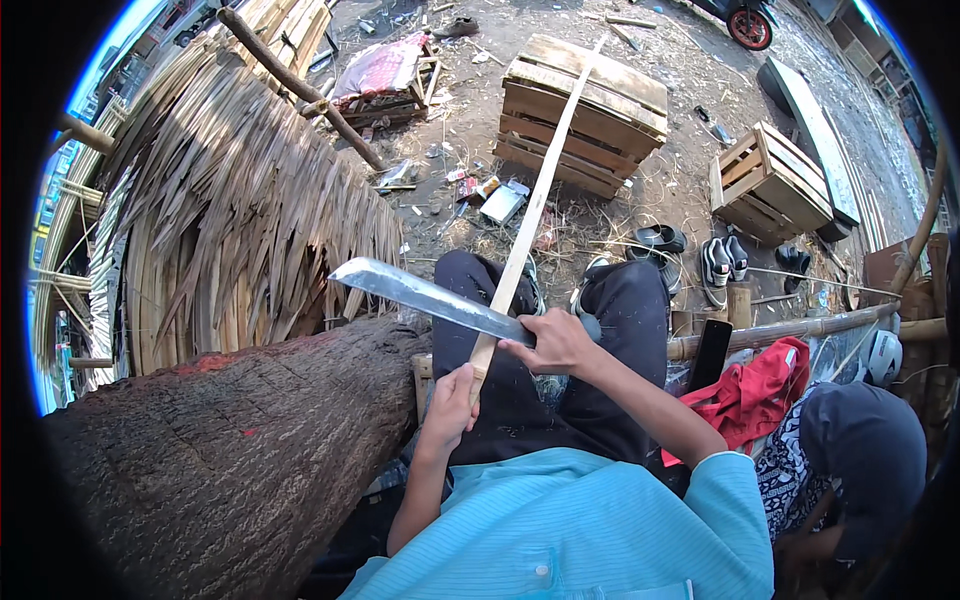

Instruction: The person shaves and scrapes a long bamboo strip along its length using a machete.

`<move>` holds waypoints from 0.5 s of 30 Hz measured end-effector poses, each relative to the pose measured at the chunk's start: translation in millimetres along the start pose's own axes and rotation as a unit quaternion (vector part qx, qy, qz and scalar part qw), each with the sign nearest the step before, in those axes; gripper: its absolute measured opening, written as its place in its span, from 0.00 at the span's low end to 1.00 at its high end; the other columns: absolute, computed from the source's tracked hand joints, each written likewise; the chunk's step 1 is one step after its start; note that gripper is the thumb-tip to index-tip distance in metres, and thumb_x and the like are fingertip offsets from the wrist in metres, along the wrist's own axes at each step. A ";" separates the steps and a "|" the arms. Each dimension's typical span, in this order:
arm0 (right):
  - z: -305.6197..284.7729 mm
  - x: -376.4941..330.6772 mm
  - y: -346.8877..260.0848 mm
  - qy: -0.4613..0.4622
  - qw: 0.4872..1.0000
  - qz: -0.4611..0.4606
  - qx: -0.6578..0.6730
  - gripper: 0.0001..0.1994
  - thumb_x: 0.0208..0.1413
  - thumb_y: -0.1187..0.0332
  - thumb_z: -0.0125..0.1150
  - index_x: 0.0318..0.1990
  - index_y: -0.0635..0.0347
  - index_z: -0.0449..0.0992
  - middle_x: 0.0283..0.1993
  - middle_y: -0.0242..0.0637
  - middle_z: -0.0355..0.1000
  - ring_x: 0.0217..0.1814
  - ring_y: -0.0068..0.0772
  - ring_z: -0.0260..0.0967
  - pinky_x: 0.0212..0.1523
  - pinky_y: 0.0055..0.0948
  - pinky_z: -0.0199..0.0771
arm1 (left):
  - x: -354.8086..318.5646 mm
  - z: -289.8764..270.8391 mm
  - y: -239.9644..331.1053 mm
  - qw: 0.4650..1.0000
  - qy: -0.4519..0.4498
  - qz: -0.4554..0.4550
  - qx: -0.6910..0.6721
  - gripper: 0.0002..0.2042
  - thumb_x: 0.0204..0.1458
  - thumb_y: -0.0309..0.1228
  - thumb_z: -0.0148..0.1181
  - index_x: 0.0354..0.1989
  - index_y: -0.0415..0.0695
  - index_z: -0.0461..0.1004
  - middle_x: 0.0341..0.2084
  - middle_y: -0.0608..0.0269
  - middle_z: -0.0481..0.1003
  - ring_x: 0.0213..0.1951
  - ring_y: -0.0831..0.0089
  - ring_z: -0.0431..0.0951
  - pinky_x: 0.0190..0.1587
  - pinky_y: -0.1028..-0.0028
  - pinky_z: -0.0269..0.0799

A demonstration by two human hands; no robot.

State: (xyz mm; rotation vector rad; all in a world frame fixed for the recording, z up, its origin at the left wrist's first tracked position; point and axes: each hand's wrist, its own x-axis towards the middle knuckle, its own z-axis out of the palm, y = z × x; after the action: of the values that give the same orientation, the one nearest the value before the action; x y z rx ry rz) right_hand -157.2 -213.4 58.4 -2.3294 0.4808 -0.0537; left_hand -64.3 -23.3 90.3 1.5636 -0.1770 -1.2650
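A long pale wooden strip (pixel 538 215), perhaps split bamboo, runs from my lap away from me; its far end reaches over a wooden crate (pixel 585 95). My left hand (pixel 450 408) is closed round the near end of this strip. In my right hand (pixel 553 342) is a machete (pixel 415 292), its broad blade pointing left and lying across the strip just beyond my left hand. The fingers of my right hand wrap the handle, which is mostly hidden. Both hands are above my dark trousers, between my knees.
A thick tree trunk (pixel 230 450) lies close on my left, with dried thatch panels (pixel 240 170) beyond it. A smaller crate (pixel 770 185) and shoes (pixel 716 270) are ahead right. At my right are a bamboo rail (pixel 780 330), a phone (pixel 710 352), red cloth (pixel 755 395) and another person (pixel 860 455).
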 end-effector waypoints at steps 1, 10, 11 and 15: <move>-9.6 15.9 11.1 0.006 0.998 0.056 -0.017 0.31 0.48 0.38 0.49 0.26 0.63 0.76 0.19 0.54 0.69 0.28 0.56 0.71 0.33 0.46 0.71 | -0.2 -0.1 1.8 1.000 0.006 -0.001 0.019 0.18 0.62 0.43 0.38 0.29 0.42 0.67 0.09 0.70 0.61 0.07 0.85 0.57 0.08 0.83 0.51; -46.3 53.6 57.9 0.043 0.971 0.207 0.114 0.35 0.53 0.39 0.43 0.27 0.72 0.75 0.22 0.55 0.70 0.29 0.50 0.71 0.36 0.43 0.68 | -10.4 17.9 -0.2 1.000 -0.002 -0.017 -0.007 0.18 0.62 0.43 0.37 0.29 0.42 0.65 0.08 0.69 0.60 0.06 0.84 0.57 0.07 0.82 0.50; -39.8 43.7 46.9 0.014 0.981 0.176 0.075 0.34 0.53 0.40 0.43 0.27 0.72 0.74 0.23 0.58 0.70 0.30 0.54 0.71 0.36 0.45 0.67 | -8.8 18.3 -0.1 1.000 -0.006 -0.019 -0.013 0.18 0.62 0.43 0.37 0.29 0.42 0.65 0.08 0.69 0.60 0.06 0.84 0.57 0.07 0.83 0.50; -19.7 -8.0 -19.3 -0.111 0.982 0.093 0.123 0.32 0.53 0.41 0.45 0.29 0.68 0.75 0.22 0.60 0.68 0.31 0.59 0.69 0.38 0.48 0.68 | -6.1 4.0 5.5 1.000 -0.012 -0.021 -0.002 0.16 0.62 0.42 0.37 0.32 0.42 0.65 0.10 0.68 0.62 0.07 0.83 0.57 0.07 0.83 0.51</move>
State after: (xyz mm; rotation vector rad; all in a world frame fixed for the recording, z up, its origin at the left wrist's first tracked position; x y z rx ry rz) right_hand -161.9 -211.1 86.7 -2.0105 0.5451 0.2216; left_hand -67.4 -24.0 98.9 1.5567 -0.1589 -1.3164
